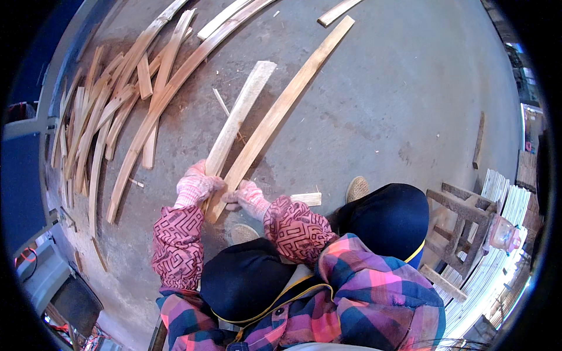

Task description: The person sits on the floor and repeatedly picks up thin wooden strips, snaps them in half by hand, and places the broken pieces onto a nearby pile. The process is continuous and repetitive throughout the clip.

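My left hand (198, 184), in a pinkish work glove, is closed round the near part of a pale, rough wooden strip (241, 117). The strip slants up and away to the right. Right beside it lies a longer, yellowish wooden strip (290, 96), whose near end reaches between my hands. My gloved right hand (250, 198) grips that longer strip by its right edge, close to the near end. Its fingertips are partly hidden by the wood. Patterned pink sleeve covers (178, 245) wrap both my forearms.
A loose heap of wooden strips (111, 111) spreads over the floor at the left. A short wood offcut (307, 199) lies near my shoe (357, 188). To the right stand a wooden stool (462, 216) and stacked pale boards (509, 216). Splinters (221, 102) lie beyond my hands.
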Demonstrator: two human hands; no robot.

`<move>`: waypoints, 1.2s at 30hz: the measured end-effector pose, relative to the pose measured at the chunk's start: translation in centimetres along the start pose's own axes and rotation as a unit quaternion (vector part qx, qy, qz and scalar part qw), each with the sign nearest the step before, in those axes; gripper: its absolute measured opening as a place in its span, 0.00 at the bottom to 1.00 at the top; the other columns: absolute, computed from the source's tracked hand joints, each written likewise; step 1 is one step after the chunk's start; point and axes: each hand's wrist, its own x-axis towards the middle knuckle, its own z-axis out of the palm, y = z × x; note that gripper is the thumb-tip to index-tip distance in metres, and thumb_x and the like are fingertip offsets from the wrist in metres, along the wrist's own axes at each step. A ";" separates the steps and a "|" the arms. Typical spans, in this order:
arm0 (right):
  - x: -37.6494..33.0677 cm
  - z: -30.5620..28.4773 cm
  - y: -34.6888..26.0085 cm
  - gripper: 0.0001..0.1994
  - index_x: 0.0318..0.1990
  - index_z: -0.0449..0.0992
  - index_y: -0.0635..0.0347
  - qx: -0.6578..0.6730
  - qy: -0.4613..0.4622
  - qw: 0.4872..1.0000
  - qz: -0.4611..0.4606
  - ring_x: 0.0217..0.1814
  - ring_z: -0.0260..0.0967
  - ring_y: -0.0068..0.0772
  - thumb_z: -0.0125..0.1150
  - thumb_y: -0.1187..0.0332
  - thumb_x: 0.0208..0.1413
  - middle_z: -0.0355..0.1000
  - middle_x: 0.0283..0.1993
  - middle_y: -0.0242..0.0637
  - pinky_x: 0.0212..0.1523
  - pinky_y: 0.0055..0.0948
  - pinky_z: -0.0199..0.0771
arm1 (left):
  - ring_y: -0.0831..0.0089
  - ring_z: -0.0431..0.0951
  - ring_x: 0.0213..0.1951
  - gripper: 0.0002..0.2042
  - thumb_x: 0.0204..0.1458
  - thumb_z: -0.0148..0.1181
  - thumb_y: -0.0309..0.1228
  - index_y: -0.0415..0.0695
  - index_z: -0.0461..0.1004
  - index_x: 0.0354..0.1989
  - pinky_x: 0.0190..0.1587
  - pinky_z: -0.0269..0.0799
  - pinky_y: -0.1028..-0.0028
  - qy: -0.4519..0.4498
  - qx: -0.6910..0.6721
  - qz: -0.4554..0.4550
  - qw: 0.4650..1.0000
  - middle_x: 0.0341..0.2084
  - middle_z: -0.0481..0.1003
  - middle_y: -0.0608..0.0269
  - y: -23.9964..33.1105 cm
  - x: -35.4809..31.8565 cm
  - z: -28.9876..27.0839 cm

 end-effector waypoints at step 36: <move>6.8 -10.8 -22.0 0.45 0.67 0.35 0.57 -0.347 0.575 0.740 -0.027 0.53 0.68 0.58 0.60 0.55 0.51 0.60 0.56 0.59 0.51 0.47 0.72 | 0.56 0.78 0.41 0.22 0.42 0.63 0.49 0.56 0.75 0.46 0.41 0.72 0.58 -0.030 0.178 -0.190 0.965 0.34 0.78 0.58 -6.1 -9.7 9.5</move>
